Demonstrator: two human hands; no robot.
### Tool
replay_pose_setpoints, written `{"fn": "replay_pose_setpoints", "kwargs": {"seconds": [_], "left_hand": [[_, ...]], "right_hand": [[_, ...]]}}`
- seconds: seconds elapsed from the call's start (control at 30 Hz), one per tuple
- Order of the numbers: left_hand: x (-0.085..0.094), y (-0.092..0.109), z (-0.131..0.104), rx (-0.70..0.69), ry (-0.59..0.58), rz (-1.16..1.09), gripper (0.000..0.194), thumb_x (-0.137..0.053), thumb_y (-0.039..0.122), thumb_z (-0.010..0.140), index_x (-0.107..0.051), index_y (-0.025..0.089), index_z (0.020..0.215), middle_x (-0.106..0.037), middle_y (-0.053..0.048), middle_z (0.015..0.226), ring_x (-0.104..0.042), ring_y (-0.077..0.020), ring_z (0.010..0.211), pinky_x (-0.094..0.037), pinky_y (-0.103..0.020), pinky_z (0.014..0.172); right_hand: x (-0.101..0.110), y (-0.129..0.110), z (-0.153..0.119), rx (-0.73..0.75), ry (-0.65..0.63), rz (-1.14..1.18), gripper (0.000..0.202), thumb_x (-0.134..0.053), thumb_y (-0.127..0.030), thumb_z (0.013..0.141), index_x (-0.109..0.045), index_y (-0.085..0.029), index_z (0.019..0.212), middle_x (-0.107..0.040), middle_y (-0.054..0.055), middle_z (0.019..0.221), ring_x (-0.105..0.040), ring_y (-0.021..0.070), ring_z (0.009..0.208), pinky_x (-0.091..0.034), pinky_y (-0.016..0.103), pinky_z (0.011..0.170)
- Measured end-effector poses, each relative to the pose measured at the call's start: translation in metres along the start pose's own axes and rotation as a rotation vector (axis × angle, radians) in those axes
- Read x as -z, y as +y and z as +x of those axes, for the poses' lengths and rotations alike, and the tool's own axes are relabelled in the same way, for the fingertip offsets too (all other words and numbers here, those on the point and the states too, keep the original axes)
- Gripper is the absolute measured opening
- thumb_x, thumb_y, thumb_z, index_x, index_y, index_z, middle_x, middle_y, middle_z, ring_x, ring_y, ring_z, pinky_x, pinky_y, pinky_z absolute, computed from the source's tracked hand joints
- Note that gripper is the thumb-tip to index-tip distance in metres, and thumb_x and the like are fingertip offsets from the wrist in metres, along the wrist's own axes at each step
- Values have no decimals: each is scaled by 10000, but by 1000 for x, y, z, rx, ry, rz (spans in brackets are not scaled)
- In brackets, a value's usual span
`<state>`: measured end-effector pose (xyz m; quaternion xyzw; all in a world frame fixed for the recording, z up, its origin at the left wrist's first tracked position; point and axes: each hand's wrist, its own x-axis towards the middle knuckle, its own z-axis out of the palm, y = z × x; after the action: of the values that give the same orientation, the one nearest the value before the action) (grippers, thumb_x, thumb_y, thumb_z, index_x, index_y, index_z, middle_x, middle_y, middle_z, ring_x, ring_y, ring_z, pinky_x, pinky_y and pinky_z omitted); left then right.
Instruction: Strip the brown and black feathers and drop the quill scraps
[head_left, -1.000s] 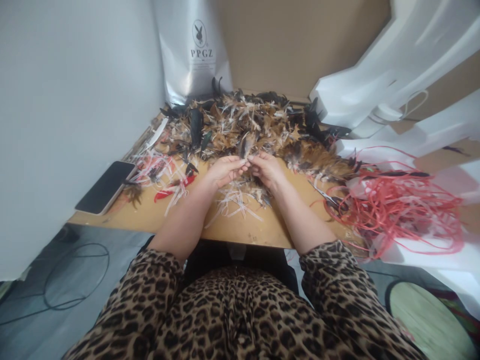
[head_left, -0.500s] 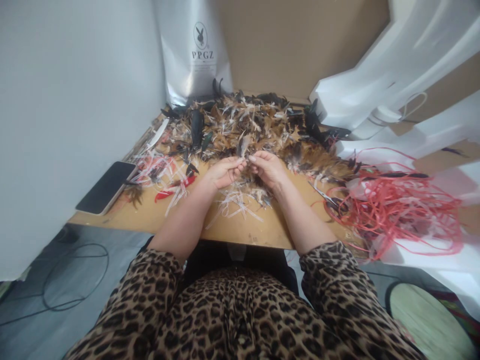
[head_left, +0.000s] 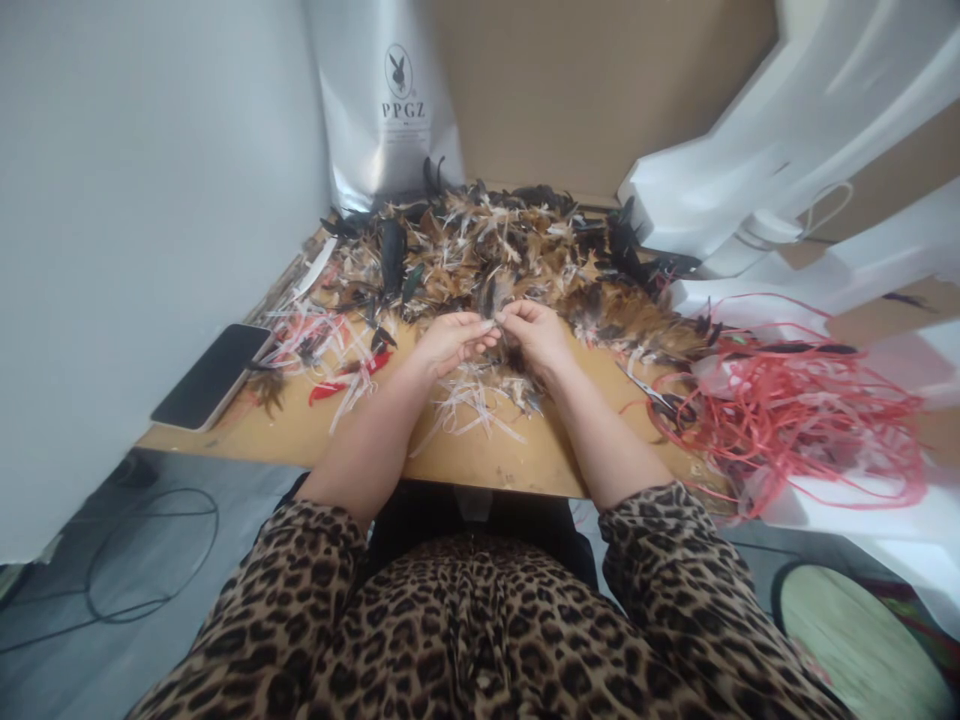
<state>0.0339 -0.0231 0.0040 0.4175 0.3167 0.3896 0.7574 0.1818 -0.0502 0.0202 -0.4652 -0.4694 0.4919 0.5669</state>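
My left hand point(head_left: 459, 342) and my right hand point(head_left: 531, 332) meet fingertip to fingertip above the table's middle. Between them a dark feather point(head_left: 489, 300) stands up, its base pinched by the left thumb and finger. The right fingertips close on the same base; whether they hold that feather or a scrap beside it is hard to make out. Behind the hands spreads a big pile of brown and black feathers point(head_left: 465, 240). Below them lie white strips point(head_left: 476, 405) and small feather bits.
A phone point(head_left: 214, 378) rests at the table's left edge, near red and white strips point(head_left: 319, 335). Scissors point(head_left: 652, 395) lie right of my forearm beside a tangle of red ribbon point(head_left: 810, 430). A silver bag point(head_left: 397, 150) stands behind the pile; white foam panels point(head_left: 705, 180) flank the right.
My hands have drawn together at the feather's base, the left shifting slightly right. The feather has moved a little and now stands more upright.
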Motion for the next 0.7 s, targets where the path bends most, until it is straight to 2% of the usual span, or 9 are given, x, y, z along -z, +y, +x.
{"fn": "replay_pose_setpoints", "kwargs": {"seconds": [0.4, 0.7], "left_hand": [[-4, -1, 0, -134, 34, 200, 198, -737, 239, 684, -628, 82, 737, -677, -37, 669, -600, -58, 518, -455, -164, 513], [-5, -3, 0, -121, 68, 255, 188, -731, 231, 689, -639, 77, 746, -695, -60, 711, -631, -79, 559, -474, -180, 541]], "right_hand": [[0, 1, 1, 5, 20, -10, 332, -790, -395, 540, -576, -169, 651, -526, -61, 514, -390, 42, 429, -283, 203, 436], [-4, 7, 2, 34, 46, -16, 305, -783, -377, 539, -590, -165, 642, -548, -48, 546, -428, 55, 480, -330, 207, 480]]}}
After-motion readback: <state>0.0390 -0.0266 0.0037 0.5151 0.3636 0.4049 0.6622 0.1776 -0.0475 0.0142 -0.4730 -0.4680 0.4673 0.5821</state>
